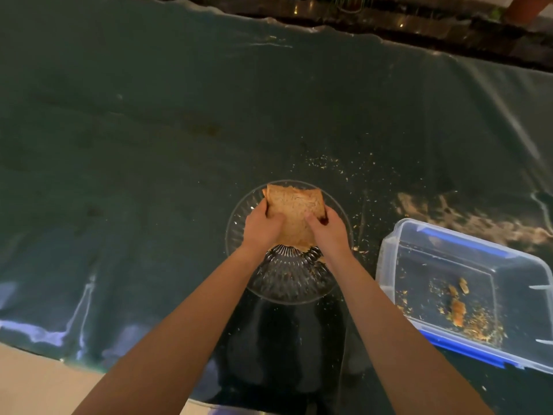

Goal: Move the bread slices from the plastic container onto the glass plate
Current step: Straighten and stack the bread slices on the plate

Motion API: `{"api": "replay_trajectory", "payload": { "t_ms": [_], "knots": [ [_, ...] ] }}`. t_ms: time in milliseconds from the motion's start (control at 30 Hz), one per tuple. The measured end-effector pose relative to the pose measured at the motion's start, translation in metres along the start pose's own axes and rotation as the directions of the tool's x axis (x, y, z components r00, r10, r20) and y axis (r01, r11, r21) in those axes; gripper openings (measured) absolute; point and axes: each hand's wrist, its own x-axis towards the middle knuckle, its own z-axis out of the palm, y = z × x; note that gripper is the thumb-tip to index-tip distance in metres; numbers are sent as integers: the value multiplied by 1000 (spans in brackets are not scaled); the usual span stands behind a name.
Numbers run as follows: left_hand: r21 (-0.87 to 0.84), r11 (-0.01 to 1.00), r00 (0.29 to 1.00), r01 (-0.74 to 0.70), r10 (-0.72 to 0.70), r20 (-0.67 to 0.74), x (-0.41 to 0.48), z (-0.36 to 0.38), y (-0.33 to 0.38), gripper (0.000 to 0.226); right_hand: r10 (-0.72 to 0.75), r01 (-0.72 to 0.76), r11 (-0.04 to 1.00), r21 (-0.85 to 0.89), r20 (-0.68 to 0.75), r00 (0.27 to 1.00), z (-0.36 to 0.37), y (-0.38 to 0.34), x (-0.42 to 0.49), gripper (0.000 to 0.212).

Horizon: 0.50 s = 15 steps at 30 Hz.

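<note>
Both hands clasp the bread (294, 215) from its near corners: the left hand (261, 224) on the left edge, the right hand (327, 230) on the right, thumbs lying on top and the other fingers hidden beneath. It looks like a stack of slices, though how many cannot be told. The stack sits over the far half of the plate (287, 283); whether it already rests on the glass or hangs just above cannot be told.

To finish well, I would lower it level, let the far edge settle first, then slide the fingers out sideways so the slices stay squared and do not fan apart. Shifting it a little nearer would centre it, since its far edge lies close to the plate's far rim.

The near half of the plate is bare ribbed glass, with room to spare. The tub (466, 283) stands to the right, near the plate but apart, holding only crumbs and small scraps, so this seems the last load. Crumbs are scattered on the dark cover (149, 145) around the plate. Left and far sides are open for drawing the hands away.
</note>
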Motion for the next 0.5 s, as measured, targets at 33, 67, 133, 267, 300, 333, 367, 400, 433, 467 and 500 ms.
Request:
{"api": "replay_trajectory", "payload": {
  "t_ms": [33, 67, 133, 267, 300, 333, 367, 400, 433, 467, 500],
  "knots": [
    [10, 1000, 1000, 1, -1, -4, 0, 1, -1, 54, 5, -5, 1000, 6, -1, 1000, 1, 0, 0, 54],
    [21, 1000, 1000, 3, -2, -12, 0, 1, -1, 55, 2, -2, 1000, 9, -5, 1000, 3, 1, -1, 54],
    [42, 999, 999, -5, 7, -36, 0, 1, -1, 57, -24, 24, 999, 22, -19, 1000, 5, 0, -2, 53],
    [65, 993, 991, -98, 104, -89, -2, 4, 2, 56, -93, 96, 994, 56, -51, 994, 8, -2, -5, 53],
    [78, 990, 987, -117, 125, -98, -3, 5, 4, 57, -103, 106, 994, 40, -66, 992, 8, -3, -7, 54],
    [92, 987, 984, -132, 141, -109, -5, 5, 6, 59, -114, 116, 993, 22, -81, 990, 8, -3, -8, 54],
    [107, 984, 981, -140, 152, -119, -6, 5, 7, 60, -126, 127, 992, 12, -95, 988, 9, -4, -9, 54],
    [116, 983, 979, -144, 159, -127, -8, 6, 8, 60, -135, 136, 991, 10, -104, 985, 9, -4, -10, 54],
    [115, 983, 978, -145, 160, -135, -11, 6, 9, 60, -140, 142, 990, 11, -108, 984, 8, -4, -12, 53],
    [104, 984, 977, -143, 158, -145, -14, 6, 9, 59, -143, 145, 989, 13, -108, 984, 7, -3, -14, 53],
    [89, 986, 975, -143, 156, -156, -17, 6, 7, 57, -144, 146, 989, 18, -104, 984, 6, -2, -17, 52]
  ]
}}
